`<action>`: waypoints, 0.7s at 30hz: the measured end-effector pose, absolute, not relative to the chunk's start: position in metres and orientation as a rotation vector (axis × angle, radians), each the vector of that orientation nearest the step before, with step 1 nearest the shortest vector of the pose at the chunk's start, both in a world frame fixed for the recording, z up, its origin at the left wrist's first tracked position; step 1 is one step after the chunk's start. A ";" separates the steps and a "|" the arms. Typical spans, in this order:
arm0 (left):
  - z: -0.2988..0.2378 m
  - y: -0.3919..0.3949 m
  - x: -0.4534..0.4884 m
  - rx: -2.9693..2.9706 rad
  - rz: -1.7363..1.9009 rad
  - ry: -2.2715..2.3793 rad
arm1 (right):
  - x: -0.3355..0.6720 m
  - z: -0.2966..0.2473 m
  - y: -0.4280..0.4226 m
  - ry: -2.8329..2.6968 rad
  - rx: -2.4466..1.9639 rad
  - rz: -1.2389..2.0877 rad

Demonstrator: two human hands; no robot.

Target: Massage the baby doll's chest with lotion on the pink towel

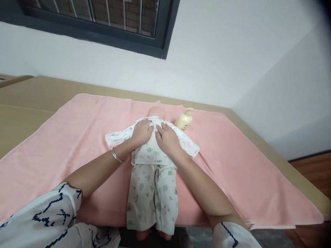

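Observation:
A baby doll (pixel 156 112) in a white printed top (pixel 151 155) and matching trousers (pixel 142 196) lies stretched out, its head away from me and its face out of sight. My left hand (pixel 142 132) rests on the left side of the doll's upper body, fingers lying flat over the cloth. On the other side my right hand (pixel 168 139) lies on the top too, fingers a little apart. Both hands are open and grip nothing. The doll's sleeves spread out to either side, and its feet (pixel 143 235) stick out at the near edge.
A pale yellow pump bottle (pixel 184 120) stands just right of the doll's head, by its sleeve. Under everything is a pink blanket (pixel 232 165) on a wooden table (pixel 38 93). Behind rise a white wall (pixel 201 62) and a dark-framed barred window (pixel 144 48).

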State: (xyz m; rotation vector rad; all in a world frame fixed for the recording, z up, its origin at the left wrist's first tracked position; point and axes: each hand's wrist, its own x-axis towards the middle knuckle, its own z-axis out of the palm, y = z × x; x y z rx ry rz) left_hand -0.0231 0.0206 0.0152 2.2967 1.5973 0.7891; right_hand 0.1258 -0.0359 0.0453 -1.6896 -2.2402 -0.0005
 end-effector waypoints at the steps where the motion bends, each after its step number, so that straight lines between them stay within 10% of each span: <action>1: 0.015 0.015 -0.020 2.309 0.785 1.640 | 0.131 0.043 -0.029 -2.212 -1.684 0.063; 21: 0.011 -0.006 -0.007 2.438 0.798 1.706 | 0.144 0.042 -0.016 -2.173 -1.774 0.087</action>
